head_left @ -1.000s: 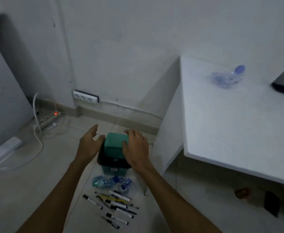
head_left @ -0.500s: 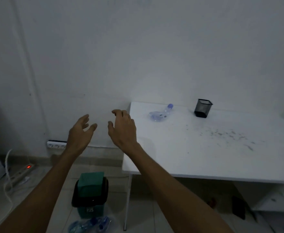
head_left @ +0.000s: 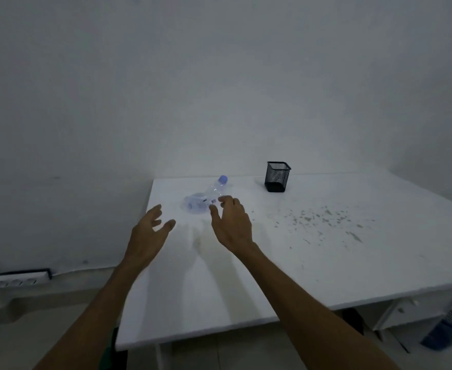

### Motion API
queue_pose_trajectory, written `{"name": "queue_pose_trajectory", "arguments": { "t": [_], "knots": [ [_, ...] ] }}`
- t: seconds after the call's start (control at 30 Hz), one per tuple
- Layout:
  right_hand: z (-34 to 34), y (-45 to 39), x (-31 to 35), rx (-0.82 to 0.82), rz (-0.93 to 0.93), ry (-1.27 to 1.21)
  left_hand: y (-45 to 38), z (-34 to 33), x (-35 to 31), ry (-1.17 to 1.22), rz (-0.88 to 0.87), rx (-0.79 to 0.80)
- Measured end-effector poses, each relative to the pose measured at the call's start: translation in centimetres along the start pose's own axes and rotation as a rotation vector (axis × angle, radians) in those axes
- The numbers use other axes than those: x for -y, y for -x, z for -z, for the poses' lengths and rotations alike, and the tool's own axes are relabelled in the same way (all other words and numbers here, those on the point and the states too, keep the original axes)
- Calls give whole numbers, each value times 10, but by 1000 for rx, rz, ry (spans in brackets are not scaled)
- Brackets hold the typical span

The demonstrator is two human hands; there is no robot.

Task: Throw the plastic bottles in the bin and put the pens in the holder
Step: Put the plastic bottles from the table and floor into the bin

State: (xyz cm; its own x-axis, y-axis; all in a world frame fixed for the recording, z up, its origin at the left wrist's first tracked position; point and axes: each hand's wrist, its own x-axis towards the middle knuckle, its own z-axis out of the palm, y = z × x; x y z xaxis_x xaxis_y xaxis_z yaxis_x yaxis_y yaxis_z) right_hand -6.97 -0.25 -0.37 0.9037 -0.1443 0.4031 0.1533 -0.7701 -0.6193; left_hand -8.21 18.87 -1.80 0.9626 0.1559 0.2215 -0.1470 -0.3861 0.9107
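A clear plastic bottle lies on its side on the white table, a little left of the middle of the frame. It is crumpled and see-through, with a pale blue cap pointing up and to the right, toward the far edge of the table. A label seems to wrap the squashed lower part, but no brand or writing on it can be read; it is too small and blurred.

To the right of the bottle, near the back edge of the table, stands a black mesh pen holder, upright, square in shape and well apart from the bottle. Nothing can be seen sticking out of it.

Both hands are held above the table with nothing in them. The right hand is spread, palm down, and its fingertips overlap the near right side of the bottle in the picture; whether they touch it cannot be told. The left hand is also spread, fingers loosely apart, at the left edge of the table, below and left of the bottle and clear of it.

Dark specks are scattered over the table to the right of the hands. A white power strip sits at the lower left of the frame, against the wall.
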Motion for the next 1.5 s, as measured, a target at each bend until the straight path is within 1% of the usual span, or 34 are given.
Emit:
{"name": "queue_pose_trajectory", "arguments": {
  "t": [0.17, 0.4, 0.57, 0.63, 0.73, 0.83, 0.9, 1.0, 1.07, 1.17, 1.23, 1.3, 1.37, 1.43, 1.5],
  "knots": [
    [-20, -66, -44, 50, -140, -25, -59, -31, 13, -34, 34, 29],
    [-52, -149, -72, 94, -251, -97, -124, -70, 22, -147, 54, 86],
    [-78, -176, -88, 177, -324, -87, -143, -91, 24, -292, 101, 137],
    [-84, -180, -89, 171, -334, -107, -145, -95, 26, -342, 81, 149],
    [-89, -181, -86, 177, -369, -147, -145, -95, 28, -334, 48, 142],
    [-91, -179, -82, 158, -409, -247, -141, -92, 30, -271, 71, 141],
    [-87, -174, -81, 122, -473, -431, -134, -89, 29, -211, 71, 166],
    [-71, -159, -76, 125, -571, -803, -115, -81, 23, -98, 68, 159],
    [-54, -142, -68, 103, -590, -942, -99, -73, 17, -22, 110, 126],
    [-31, -115, -51, 49, -599, -1080, -76, -59, 10, 130, 226, 116],
    [-21, -94, -38, 2, -579, -1118, -59, -47, 2, 213, 289, 153],
    [-12, -72, -27, -32, -521, -1076, -42, -39, -6, 318, 311, 211],
    [-6, -51, -14, -79, -458, -1025, -25, -30, -14, 423, 306, 201],
    [2, -30, -4, -113, -385, -944, -8, -20, -23, 461, 287, 204],
    [12, -8, 5, -143, -280, -808, 7, -11, -32, 475, 269, 216]
  ]
}}
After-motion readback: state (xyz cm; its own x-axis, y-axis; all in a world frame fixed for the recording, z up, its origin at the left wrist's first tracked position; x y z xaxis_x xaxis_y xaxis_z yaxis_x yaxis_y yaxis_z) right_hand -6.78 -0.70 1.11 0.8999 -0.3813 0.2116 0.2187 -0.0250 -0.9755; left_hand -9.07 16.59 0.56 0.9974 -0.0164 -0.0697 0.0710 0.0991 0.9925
